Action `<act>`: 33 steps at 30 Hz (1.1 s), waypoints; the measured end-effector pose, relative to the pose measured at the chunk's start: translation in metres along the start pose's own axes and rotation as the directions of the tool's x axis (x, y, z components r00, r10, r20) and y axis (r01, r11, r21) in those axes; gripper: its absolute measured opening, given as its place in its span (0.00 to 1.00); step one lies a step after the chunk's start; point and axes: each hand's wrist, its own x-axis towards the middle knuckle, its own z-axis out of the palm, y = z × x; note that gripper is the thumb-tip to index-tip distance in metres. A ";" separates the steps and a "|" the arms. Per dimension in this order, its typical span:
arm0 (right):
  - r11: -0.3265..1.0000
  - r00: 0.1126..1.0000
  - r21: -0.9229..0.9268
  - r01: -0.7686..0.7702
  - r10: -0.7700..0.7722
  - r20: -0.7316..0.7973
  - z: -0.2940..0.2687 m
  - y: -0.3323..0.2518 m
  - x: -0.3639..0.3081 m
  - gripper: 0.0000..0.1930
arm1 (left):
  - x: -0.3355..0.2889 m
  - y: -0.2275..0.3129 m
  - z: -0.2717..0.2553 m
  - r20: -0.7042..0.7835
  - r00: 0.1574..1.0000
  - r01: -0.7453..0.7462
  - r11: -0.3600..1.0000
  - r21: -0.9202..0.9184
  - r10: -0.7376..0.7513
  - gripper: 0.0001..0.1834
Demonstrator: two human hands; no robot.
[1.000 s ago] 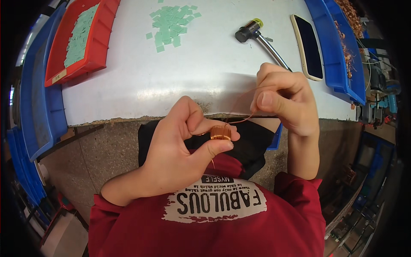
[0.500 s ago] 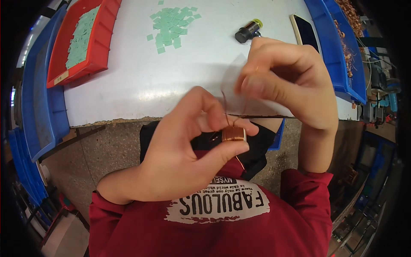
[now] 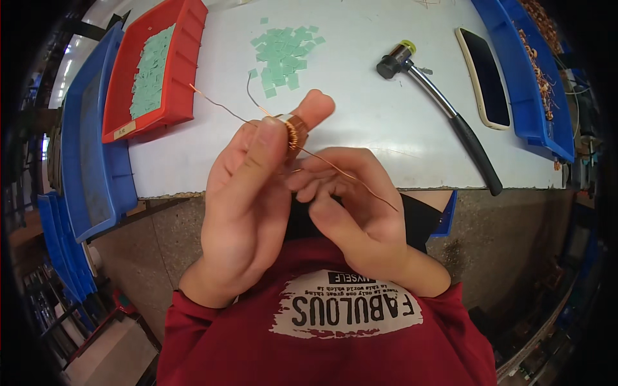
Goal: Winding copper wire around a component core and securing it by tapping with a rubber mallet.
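My left hand (image 3: 248,174) pinches a small copper wire coil (image 3: 293,132) between thumb and fingers, above the table's near edge. Two wire ends stick out toward the upper left. A third wire (image 3: 347,175) runs from the coil down to the right, across my right hand (image 3: 364,215). The fingers of my right hand are curled together just right of and below the coil. A copper glint shows near their tips, but what they hold, if anything, is hidden.
Small green squares (image 3: 283,55) lie loose on the white table (image 3: 212,154); more fill a red tray (image 3: 183,77) beside a blue bin (image 3: 90,128). Rightward are a hammer (image 3: 444,103), a phone (image 3: 483,77) and a blue bin (image 3: 547,138) with copper scraps.
My left hand has lifted and turned the coil, so wire ends point left. My right hand has come down from the upper right to beside it, uncovering the hammer. The view has shifted.
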 end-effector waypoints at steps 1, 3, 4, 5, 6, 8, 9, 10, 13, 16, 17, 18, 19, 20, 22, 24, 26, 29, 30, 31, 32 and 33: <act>1.000 1.000 -0.005 0.001 -0.002 -0.021 0.002 -0.002 0.002 0.21 | 0.001 0.001 -0.001 0.012 0.999 0.037 0.997 -0.065 -0.036 0.25; 0.999 0.996 -0.028 -0.039 0.037 -0.078 0.005 -0.006 0.007 0.20 | 0.003 0.003 -0.004 0.094 0.992 0.097 0.973 -0.207 -0.079 0.25; 0.982 0.996 -0.189 0.020 -0.037 -0.086 0.005 -0.008 0.008 0.18 | 0.002 0.003 -0.003 0.118 0.989 0.105 0.978 -0.179 -0.084 0.25; 0.935 0.993 -0.349 0.064 -0.096 -0.074 0.006 -0.009 0.010 0.17 | 0.003 0.003 -0.003 0.101 0.990 0.119 0.967 -0.226 -0.098 0.25; 0.861 0.984 -0.493 0.121 -0.171 -0.057 0.006 -0.009 0.012 0.15 | 0.002 0.002 -0.001 0.052 0.993 0.113 0.977 -0.182 -0.105 0.25; 0.806 0.961 -0.560 0.189 -0.269 -0.064 0.007 -0.004 0.016 0.10 | 0.001 -0.002 0.003 -0.016 0.995 0.100 0.989 -0.111 -0.102 0.25; 0.769 0.949 -0.602 0.214 -0.309 -0.057 0.006 -0.001 0.017 0.08 | 0.000 -0.003 0.004 -0.035 0.995 0.091 0.992 -0.085 -0.095 0.25; 0.732 0.923 -0.619 0.285 -0.384 -0.029 0.005 0.002 0.019 0.08 | 0.000 -0.003 0.005 -0.010 0.997 0.070 0.995 -0.071 -0.071 0.25; 0.683 0.891 -0.633 0.366 -0.452 0.027 -0.003 0.005 0.019 0.07 | 0.000 -0.002 0.003 -0.028 0.999 0.044 0.999 0.030 -0.043 0.23; 0.807 0.934 -0.515 0.289 -0.355 -0.033 -0.019 -0.006 0.014 0.06 | -0.001 0.001 -0.002 -0.045 0.999 0.021 0.997 0.068 -0.018 0.20; 0.813 0.930 -0.516 0.271 -0.359 -0.077 -0.025 -0.009 0.014 0.06 | -0.003 0.000 -0.003 -0.011 1.000 0.014 0.998 0.066 -0.014 0.19; 0.809 0.943 -0.539 0.235 -0.325 -0.077 -0.032 -0.014 0.013 0.06 | -0.005 -0.001 -0.003 0.005 1.000 0.010 0.996 0.089 -0.011 0.18; 0.816 0.944 -0.532 0.224 -0.318 -0.092 -0.038 -0.018 0.013 0.06 | -0.007 -0.002 -0.003 0.024 1.000 0.006 0.992 0.127 -0.009 0.16; 0.797 0.940 -0.554 0.243 -0.334 -0.068 -0.038 -0.019 0.011 0.05 | -0.007 -0.003 -0.003 0.039 0.999 0.004 0.994 0.110 -0.008 0.15; 0.775 0.936 -0.591 0.225 -0.340 -0.090 -0.039 -0.020 0.010 0.03 | -0.007 -0.003 -0.004 0.034 0.999 -0.027 0.995 0.095 0.023 0.15; 0.766 0.932 -0.573 0.292 -0.362 -0.008 -0.035 -0.016 0.010 0.04 | -0.006 -0.001 -0.005 0.038 0.998 -0.052 0.994 0.096 0.048 0.15; 0.815 0.956 -0.527 0.243 -0.292 -0.010 -0.031 -0.012 0.011 0.05 | -0.005 0.002 -0.005 0.021 0.998 -0.068 0.992 0.106 0.066 0.15; 0.896 0.969 -0.430 0.111 -0.194 -0.153 -0.028 -0.009 0.011 0.05 | -0.003 0.002 -0.004 -0.008 0.997 -0.075 0.986 0.148 0.077 0.14; 0.847 0.951 -0.476 0.235 -0.303 -0.069 -0.028 -0.009 0.010 0.05 | -0.003 0.001 -0.004 0.003 0.995 -0.099 0.982 0.163 0.100 0.13; 0.814 0.937 -0.510 0.278 -0.348 -0.045 -0.028 -0.009 0.010 0.05 | -0.002 0.001 -0.004 0.025 0.993 -0.116 0.975 0.190 0.113 0.12; 0.758 0.911 -0.545 0.359 -0.411 0.029 -0.028 -0.009 0.008 0.04 | -0.001 0.000 -0.003 0.007 0.991 -0.129 0.971 0.200 0.130 0.09; 0.790 0.928 -0.538 0.294 -0.370 -0.036 -0.028 -0.009 0.007 0.04 | -0.001 0.000 -0.003 -0.011 0.989 -0.142 0.967 0.211 0.147 0.07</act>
